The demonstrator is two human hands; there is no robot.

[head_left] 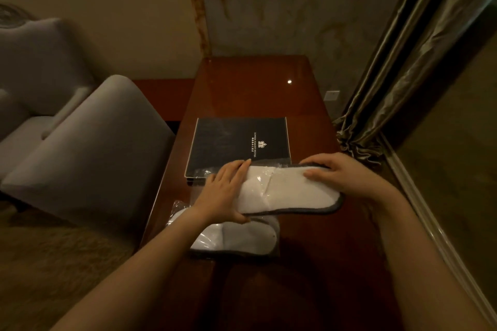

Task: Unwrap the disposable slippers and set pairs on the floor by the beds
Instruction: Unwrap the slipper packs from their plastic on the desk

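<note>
- Head view: the slippers (290, 191) are held at frame centre, above the table (269, 83).
- The film-covered end is clasped by the left hand (228, 191), the bare end by the right hand (341, 177).
- They are judged light and floppy; the wrapper (200, 172) looks slippery, so the bound edge is best pinched.
- A second pack (236, 239) lies at lower centre.

Over the desk (255, 83), both arms are bare. The left forearm (150, 255) and right forearm (403, 236), toward the desk's near end, are uncovered along all their visible length. The left hand (226, 191) and right hand (347, 174), mid-desk, are ungloved; one short, plain nail shows on the left forefinger.
</note>
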